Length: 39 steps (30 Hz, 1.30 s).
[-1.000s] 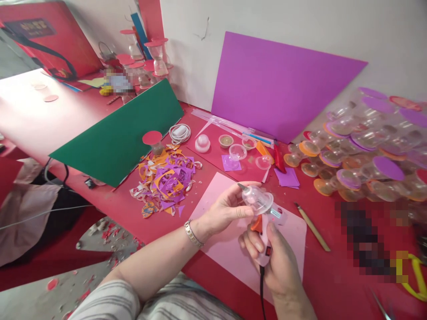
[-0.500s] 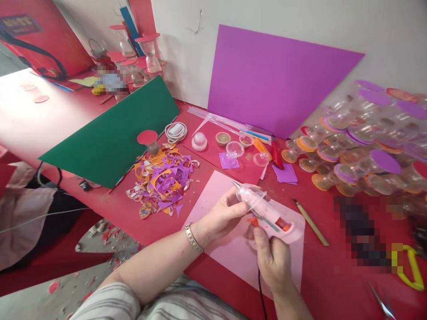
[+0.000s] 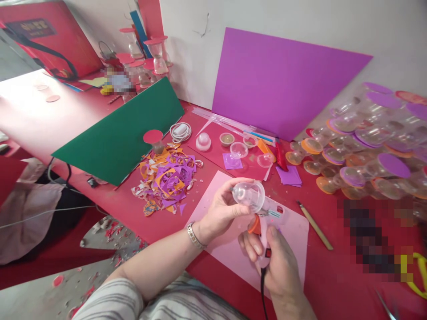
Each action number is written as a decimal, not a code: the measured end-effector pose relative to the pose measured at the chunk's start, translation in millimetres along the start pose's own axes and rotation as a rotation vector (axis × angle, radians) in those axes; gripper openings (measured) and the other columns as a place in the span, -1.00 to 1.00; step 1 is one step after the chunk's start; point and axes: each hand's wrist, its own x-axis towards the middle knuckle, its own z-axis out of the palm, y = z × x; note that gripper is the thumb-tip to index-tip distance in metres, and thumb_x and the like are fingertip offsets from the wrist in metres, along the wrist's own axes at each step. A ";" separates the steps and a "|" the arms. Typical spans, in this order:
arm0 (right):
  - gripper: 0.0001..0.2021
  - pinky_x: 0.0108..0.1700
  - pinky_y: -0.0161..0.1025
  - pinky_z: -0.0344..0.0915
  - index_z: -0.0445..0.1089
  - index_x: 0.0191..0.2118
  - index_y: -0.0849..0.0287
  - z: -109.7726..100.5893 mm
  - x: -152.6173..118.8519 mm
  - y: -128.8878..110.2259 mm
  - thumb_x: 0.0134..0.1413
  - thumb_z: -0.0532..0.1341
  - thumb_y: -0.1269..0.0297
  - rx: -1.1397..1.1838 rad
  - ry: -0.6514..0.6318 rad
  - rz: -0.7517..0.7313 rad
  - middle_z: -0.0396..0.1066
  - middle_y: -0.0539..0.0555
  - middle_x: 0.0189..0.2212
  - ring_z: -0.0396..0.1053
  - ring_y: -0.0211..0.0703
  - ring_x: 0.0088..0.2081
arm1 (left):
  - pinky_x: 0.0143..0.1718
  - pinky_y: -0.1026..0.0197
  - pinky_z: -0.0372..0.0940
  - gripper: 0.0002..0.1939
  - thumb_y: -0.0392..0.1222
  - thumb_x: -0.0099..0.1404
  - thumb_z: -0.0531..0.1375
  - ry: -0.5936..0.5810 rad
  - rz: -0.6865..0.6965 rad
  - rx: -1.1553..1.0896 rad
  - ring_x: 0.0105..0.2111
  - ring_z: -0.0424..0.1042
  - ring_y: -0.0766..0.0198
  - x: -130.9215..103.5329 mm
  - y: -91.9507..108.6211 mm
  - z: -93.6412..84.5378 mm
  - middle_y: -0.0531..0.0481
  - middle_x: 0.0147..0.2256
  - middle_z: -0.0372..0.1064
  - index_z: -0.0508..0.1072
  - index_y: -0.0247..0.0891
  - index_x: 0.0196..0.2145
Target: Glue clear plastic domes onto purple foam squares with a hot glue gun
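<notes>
My left hand (image 3: 226,205) is closed around a clear plastic cup (image 3: 255,195), its rounded end toward my fingers and its rim facing right. Wrapped around the handle of a pale pink glue gun (image 3: 263,242) is my right hand (image 3: 278,255). The gun's orange trigger (image 3: 255,225) lies by my right fingers, and a black cord (image 3: 263,289) hangs from the handle. Its front is behind or inside the cup, so I cannot tell whether the nozzle touches it. A pink sheet (image 3: 213,240) lies below both hands.
Purple and orange paper scraps (image 3: 167,178) are heaped at left, before a leaning green board (image 3: 116,133). Small clear cups (image 3: 239,150) stand farther back. Stacked clear-cup hourglass shapes (image 3: 363,155) fill the right. A wooden-handled tool (image 3: 315,225) lies nearby.
The glue gun has turned in my right hand, so its handle and red switch now show. The clear cup in my left hand shows more fully, over the gun's front. The view has shifted slightly.
</notes>
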 end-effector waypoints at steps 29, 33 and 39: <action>-0.67 -0.39 -0.22 0.33 0.40 -0.40 0.15 -56.5 -28.4 -40.7 -0.03 0.35 -0.03 -0.388 0.586 -0.493 0.41 0.01 -0.48 0.37 -0.19 -0.43 | 0.05 0.07 0.24 -0.51 0.02 0.16 0.36 0.070 0.286 0.863 -0.02 0.36 0.11 7.1 14.7 -21.5 -0.10 -0.03 0.34 0.36 -0.17 -0.02; -0.60 -0.51 -0.24 0.30 0.41 -0.39 0.17 -103.9 -47.2 -30.7 -0.09 0.37 -0.10 -0.613 0.778 -0.330 0.42 0.03 -0.56 0.35 -0.18 -0.54 | 0.04 0.06 0.26 -0.53 0.05 0.17 0.35 0.040 0.272 0.897 -0.01 0.34 0.11 8.4 13.5 -19.9 -0.10 -0.05 0.30 0.37 -0.16 -0.03; -0.45 -0.54 -0.28 0.33 0.45 -0.37 0.19 -131.4 -59.7 -26.0 -0.24 0.35 -0.27 -0.866 0.812 -0.170 0.47 0.07 -0.58 0.41 -0.13 -0.56 | 0.02 0.07 0.28 -0.57 0.03 0.18 0.35 0.003 0.366 1.099 -0.01 0.31 0.12 9.0 11.6 -19.3 -0.06 -0.10 0.29 0.41 -0.13 -0.04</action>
